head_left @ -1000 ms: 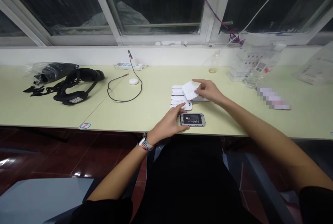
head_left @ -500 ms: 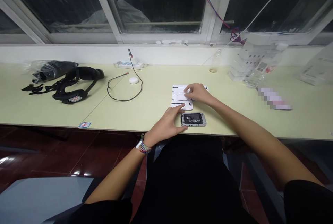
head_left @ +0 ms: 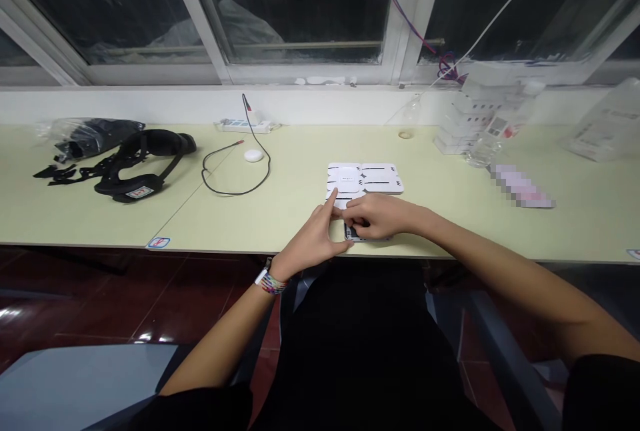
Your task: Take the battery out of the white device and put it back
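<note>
The device point(head_left: 367, 238) lies near the bench's point(head_left: 280, 217) front edge, bare surface to its right. The left hand point(head_left: 313, 239), thumb and forefinger spread, frames its left end; the right hand point(head_left: 377, 215), fingers curled, covers it, grip unclear.

You have one black headset point(head_left: 143, 171), one dark cable point(head_left: 235, 193), one white puck point(head_left: 253, 155), one power strip point(head_left: 245, 126), one pale device point(head_left: 352, 233), one small white square point(head_left: 347, 179), one beaded bracelet point(head_left: 273, 285), two plastic bags point(head_left: 603, 127) and two table stickers point(head_left: 159, 243); you can't surely count the white panels point(head_left: 383, 178) or boxes point(head_left: 453, 139).
</note>
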Demonstrator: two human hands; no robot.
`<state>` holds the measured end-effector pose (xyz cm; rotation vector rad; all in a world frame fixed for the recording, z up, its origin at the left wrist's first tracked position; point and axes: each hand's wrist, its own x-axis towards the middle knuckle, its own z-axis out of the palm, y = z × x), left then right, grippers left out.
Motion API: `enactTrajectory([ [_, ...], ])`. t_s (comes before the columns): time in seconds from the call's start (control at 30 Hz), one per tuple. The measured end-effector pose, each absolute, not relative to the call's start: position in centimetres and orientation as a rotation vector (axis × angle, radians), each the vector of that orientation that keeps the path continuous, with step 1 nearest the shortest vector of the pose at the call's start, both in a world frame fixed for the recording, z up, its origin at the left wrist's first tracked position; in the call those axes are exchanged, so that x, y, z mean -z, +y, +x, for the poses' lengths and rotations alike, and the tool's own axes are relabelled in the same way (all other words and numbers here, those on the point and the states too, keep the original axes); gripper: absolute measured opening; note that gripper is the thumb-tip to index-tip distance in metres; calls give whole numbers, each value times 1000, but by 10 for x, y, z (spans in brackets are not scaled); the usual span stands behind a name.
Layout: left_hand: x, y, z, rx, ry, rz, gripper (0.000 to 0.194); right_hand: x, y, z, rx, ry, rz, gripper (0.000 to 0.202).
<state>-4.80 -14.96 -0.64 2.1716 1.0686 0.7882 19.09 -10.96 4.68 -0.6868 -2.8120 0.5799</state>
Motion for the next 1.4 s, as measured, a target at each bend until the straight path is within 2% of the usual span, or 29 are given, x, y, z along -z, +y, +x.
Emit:
enactTrajectory([
  [0.17,7,-148,-49,-775,1056,2170,121,-50,-104,181,-513,-2913,-623,18],
  [0.5,8,-146,-49,-809,1062,2163,125,-51,-93,174,-585,-2945,-538,24],
  [0.93,11,-144,-50,-811,1045,2187,121,-56,-95,170,-505,-2960,-645,20],
  [1.03,8,-145,-49,-821,1032,2192,118,-60,-94,171,-493,-2952,-652,20],
  [1.2,2,-147,-46,-830,1000,2205,102,-77,-89,183,-482,-2809,-588,10],
  [1.4,6,-147,-47,-810,1042,2199,115,-68,-102,201,-321,-2862,-635,22],
])
